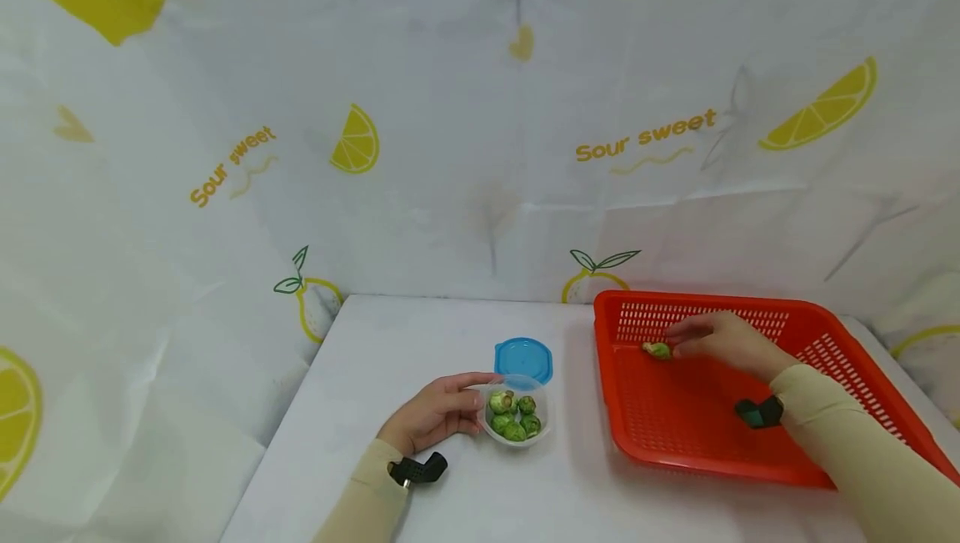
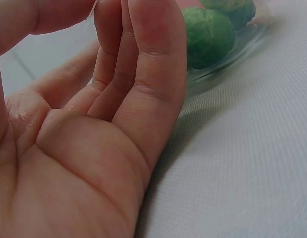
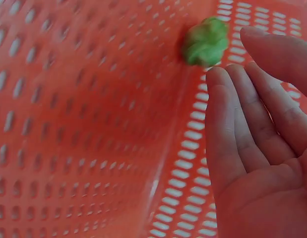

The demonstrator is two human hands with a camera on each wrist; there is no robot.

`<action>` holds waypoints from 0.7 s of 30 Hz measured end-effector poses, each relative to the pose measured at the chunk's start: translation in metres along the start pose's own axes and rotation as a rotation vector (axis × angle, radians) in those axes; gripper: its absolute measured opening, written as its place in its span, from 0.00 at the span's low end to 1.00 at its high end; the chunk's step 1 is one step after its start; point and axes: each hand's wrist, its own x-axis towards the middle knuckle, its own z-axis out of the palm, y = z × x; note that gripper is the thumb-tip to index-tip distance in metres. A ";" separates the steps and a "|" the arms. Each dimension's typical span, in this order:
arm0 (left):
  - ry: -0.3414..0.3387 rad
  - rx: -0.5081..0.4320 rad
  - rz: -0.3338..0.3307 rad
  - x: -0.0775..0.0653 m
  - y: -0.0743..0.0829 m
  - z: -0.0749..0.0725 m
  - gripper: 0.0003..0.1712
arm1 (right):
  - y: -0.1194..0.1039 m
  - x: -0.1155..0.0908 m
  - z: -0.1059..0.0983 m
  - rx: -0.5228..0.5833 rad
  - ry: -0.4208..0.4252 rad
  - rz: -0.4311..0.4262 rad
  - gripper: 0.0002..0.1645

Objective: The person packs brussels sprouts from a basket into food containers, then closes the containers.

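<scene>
My left hand (image 1: pixel 431 414) holds the left side of a small clear plastic bowl (image 1: pixel 543 399), thumb and fingers at its rim. Several green Brussels sprouts (image 1: pixel 514 430) lie inside it; two sprouts (image 2: pixel 209 37) show past my curled fingers in the left wrist view. Over the red basket's floor reaches my right hand (image 1: pixel 723 344), its fingers extended and thumb spread. A single Brussels sprout (image 1: pixel 657 350) lies in the basket just beyond the fingertips. In the right wrist view a gap separates that sprout (image 3: pixel 207 41) from the fingers, and nothing is held.
The large red slotted basket (image 1: pixel 637 418) occupies the table's right side, with raised walls around it. A blue lid (image 1: pixel 522 353) lies behind the bowl, partly overlapped by it. A lemon-print cloth (image 1: pixel 450 218) hangs behind the white table (image 1: pixel 420 326).
</scene>
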 end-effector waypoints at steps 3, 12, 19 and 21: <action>0.009 -0.007 -0.007 0.001 0.001 0.000 0.29 | 0.006 0.003 -0.001 0.001 -0.006 0.012 0.28; -0.003 0.000 -0.003 0.000 0.001 0.001 0.29 | 0.009 0.006 0.005 0.007 -0.003 0.033 0.29; -0.008 -0.007 0.000 0.001 0.001 -0.001 0.29 | 0.008 0.010 0.009 0.003 0.008 0.063 0.29; -0.010 -0.009 0.000 0.001 0.001 -0.002 0.29 | 0.005 0.010 0.009 0.006 0.006 0.067 0.29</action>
